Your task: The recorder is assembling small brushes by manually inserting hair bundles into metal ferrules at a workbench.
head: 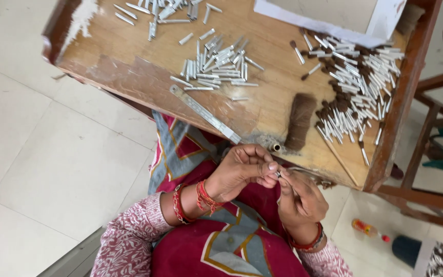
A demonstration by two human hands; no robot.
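Note:
My left hand (242, 172) and my right hand (299, 197) meet over my lap, just below the front edge of a wooden table (144, 77). Between the fingertips of both hands is a small silver metal tube (278, 174); most of it is hidden by my fingers. Just above on the table lies a brown bundle of hair-like fibre (299, 120), with a short brass-coloured tube (276, 147) beside it. A heap of white tubes with brown fibre tips (357, 90) lies at the right.
A pile of plain silver tubes (216, 66) lies mid-table, with more (160, 13) at the far edge. A metal ruler (203, 113) lies diagonally near the front edge. A white box (334, 18) stands at the back. A small bottle (367, 229) lies on the tiled floor.

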